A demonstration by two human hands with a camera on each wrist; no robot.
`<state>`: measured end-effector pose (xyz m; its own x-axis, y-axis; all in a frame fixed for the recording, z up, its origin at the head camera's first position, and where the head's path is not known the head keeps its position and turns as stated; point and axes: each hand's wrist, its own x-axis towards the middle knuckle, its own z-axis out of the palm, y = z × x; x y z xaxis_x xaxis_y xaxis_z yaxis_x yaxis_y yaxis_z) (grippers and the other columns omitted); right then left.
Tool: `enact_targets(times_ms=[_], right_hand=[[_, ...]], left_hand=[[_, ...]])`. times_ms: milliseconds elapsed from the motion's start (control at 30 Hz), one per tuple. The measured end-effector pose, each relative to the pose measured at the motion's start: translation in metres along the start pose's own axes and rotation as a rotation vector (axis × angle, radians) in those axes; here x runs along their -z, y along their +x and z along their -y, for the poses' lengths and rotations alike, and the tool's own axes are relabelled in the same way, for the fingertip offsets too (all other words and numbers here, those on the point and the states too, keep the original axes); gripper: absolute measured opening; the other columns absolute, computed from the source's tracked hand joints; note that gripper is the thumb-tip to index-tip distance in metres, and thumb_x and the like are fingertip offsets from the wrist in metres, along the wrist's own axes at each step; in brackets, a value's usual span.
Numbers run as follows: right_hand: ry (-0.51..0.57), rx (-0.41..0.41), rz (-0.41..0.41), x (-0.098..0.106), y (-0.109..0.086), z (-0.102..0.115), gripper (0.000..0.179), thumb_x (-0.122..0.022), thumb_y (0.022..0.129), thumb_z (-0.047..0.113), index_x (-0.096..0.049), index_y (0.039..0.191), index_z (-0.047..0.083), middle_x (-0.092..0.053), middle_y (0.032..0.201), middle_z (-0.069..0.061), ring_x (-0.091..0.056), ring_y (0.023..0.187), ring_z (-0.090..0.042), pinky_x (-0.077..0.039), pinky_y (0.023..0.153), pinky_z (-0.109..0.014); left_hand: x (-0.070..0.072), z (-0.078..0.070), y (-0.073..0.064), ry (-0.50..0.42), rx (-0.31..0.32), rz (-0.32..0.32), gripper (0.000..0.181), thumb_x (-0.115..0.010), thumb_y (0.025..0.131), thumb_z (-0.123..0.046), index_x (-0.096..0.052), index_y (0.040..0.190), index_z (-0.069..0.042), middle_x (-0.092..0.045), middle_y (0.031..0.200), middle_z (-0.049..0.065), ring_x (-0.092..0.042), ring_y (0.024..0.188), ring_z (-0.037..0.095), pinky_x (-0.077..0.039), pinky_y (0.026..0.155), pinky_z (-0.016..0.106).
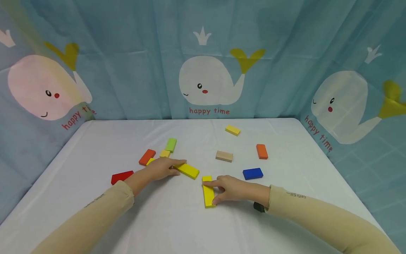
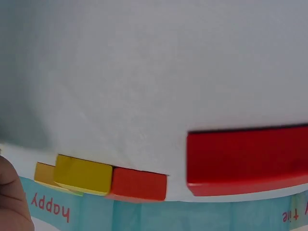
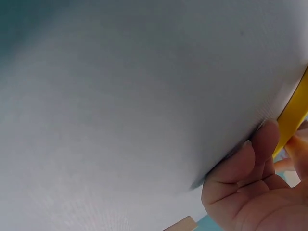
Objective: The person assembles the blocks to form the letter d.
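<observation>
Two long yellow blocks lie on the white table near its middle. My left hand (image 1: 162, 168) pinches the left end of one yellow block (image 1: 190, 171), index finger along its far side and thumb on the near side. The other yellow block (image 1: 208, 196) points toward me. My right hand (image 1: 231, 188) holds it, index finger across its upper part and thumb at its lower right edge. In the right wrist view, curled fingers (image 3: 240, 168) partly cover a yellow block (image 3: 292, 113). Only an edge of the left hand (image 2: 12, 202) shows in the left wrist view.
Around the left hand lie red (image 1: 122, 177), orange-red (image 1: 147, 157), green (image 1: 171, 145) and small yellow (image 1: 165, 153) blocks. Farther right are wooden (image 1: 224, 156), blue (image 1: 252, 173), orange (image 1: 262, 151) and yellow (image 1: 233, 130) blocks. A dark object (image 1: 258, 207) sits by the right wrist.
</observation>
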<state>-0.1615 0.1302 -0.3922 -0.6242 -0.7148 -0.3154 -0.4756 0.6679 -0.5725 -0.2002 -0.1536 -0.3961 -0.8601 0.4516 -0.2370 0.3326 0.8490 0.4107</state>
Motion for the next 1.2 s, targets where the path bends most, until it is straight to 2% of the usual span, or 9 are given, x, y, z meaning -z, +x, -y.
enact_targets(times_ms=[267, 433, 533, 633, 700, 867, 933, 1067, 1200], right_hand=[[0.0, 0.01, 0.017, 0.001, 0.002, -0.001, 0.064, -0.075, 0.086, 0.031, -0.05, 0.144, 0.022, -0.045, 0.078, 0.002, -0.042, 0.073, -0.009, -0.033, 0.062, -0.022], [-0.007, 0.011, 0.018, 0.002, 0.002, 0.0, 0.064, -0.075, 0.085, 0.031, -0.05, 0.144, 0.022, -0.045, 0.078, 0.002, -0.042, 0.072, -0.01, -0.032, 0.062, -0.022], [-0.012, 0.01, 0.023, 0.002, 0.002, 0.0, 0.064, -0.074, 0.086, 0.031, -0.05, 0.144, 0.022, -0.045, 0.078, 0.001, -0.042, 0.072, -0.01, -0.032, 0.063, -0.022], [-0.016, 0.008, 0.03, 0.002, 0.003, 0.001, 0.063, -0.074, 0.086, 0.031, -0.05, 0.144, 0.022, -0.045, 0.078, 0.001, -0.041, 0.072, -0.009, -0.032, 0.063, -0.022], [-0.018, 0.008, 0.033, 0.001, 0.003, 0.001, 0.063, -0.074, 0.086, 0.031, -0.05, 0.144, 0.022, -0.045, 0.077, 0.001, -0.041, 0.071, -0.009, -0.031, 0.062, -0.022], [-0.009, -0.005, 0.038, 0.002, 0.004, 0.002, 0.064, -0.075, 0.086, 0.03, -0.05, 0.144, 0.023, -0.045, 0.076, 0.0, -0.04, 0.069, -0.009, -0.03, 0.061, -0.022], [-0.004, -0.013, 0.038, 0.002, 0.003, 0.002, 0.064, -0.075, 0.085, 0.03, -0.05, 0.144, 0.022, -0.044, 0.076, -0.001, -0.04, 0.069, -0.01, -0.03, 0.061, -0.022], [-0.002, -0.017, 0.04, 0.002, 0.003, 0.003, 0.065, -0.075, 0.085, 0.03, -0.05, 0.144, 0.022, -0.044, 0.076, -0.001, -0.039, 0.068, -0.01, -0.03, 0.061, -0.022], [-0.01, -0.01, 0.039, 0.002, 0.003, 0.003, 0.064, -0.075, 0.085, 0.03, -0.05, 0.144, 0.022, -0.045, 0.076, 0.0, -0.039, 0.068, -0.009, -0.03, 0.061, -0.022]], left_hand=[[-0.005, -0.011, 0.003, 0.093, -0.053, 0.008, 0.053, -0.067, 0.091, -0.033, -0.053, 0.142, -0.024, -0.063, 0.129, 0.003, -0.059, 0.09, 0.018, -0.051, 0.079, 0.032], [-0.007, -0.016, 0.007, 0.142, -0.074, -0.014, 0.046, -0.066, 0.093, -0.031, -0.057, 0.138, -0.024, -0.066, 0.122, -0.001, -0.061, 0.097, 0.02, -0.051, 0.086, 0.037], [-0.004, -0.017, 0.01, 0.113, -0.111, -0.016, 0.045, -0.065, 0.093, -0.028, -0.058, 0.137, -0.023, -0.068, 0.097, -0.003, -0.058, 0.08, 0.015, -0.049, 0.073, 0.029], [0.001, -0.02, 0.014, 0.103, -0.163, -0.002, 0.044, -0.065, 0.093, -0.025, -0.058, 0.136, -0.022, -0.059, 0.077, -0.005, -0.049, 0.067, 0.013, -0.043, 0.064, 0.025], [0.004, -0.022, 0.019, 0.138, -0.187, 0.019, 0.044, -0.066, 0.092, -0.026, -0.059, 0.136, -0.024, -0.063, 0.081, -0.004, -0.053, 0.071, 0.013, -0.047, 0.069, 0.026], [0.006, -0.03, 0.033, 0.263, -0.239, 0.069, 0.044, -0.065, 0.092, -0.03, -0.059, 0.136, -0.026, -0.064, 0.125, -0.002, -0.06, 0.101, 0.021, -0.047, 0.094, 0.039], [0.006, -0.034, 0.039, 0.302, -0.266, 0.077, 0.044, -0.064, 0.093, -0.03, -0.058, 0.136, -0.025, -0.063, 0.128, -0.002, -0.06, 0.104, 0.022, -0.046, 0.095, 0.04], [0.004, -0.04, 0.046, 0.349, -0.277, 0.072, 0.041, -0.061, 0.096, -0.026, -0.058, 0.137, -0.026, -0.064, 0.115, 0.001, -0.058, 0.09, 0.021, -0.049, 0.089, 0.036], [-0.001, -0.043, 0.038, 0.389, -0.267, -0.009, 0.037, -0.062, 0.096, -0.02, -0.061, 0.133, -0.025, -0.059, 0.11, 0.006, -0.055, 0.078, 0.02, -0.052, 0.079, 0.032]])
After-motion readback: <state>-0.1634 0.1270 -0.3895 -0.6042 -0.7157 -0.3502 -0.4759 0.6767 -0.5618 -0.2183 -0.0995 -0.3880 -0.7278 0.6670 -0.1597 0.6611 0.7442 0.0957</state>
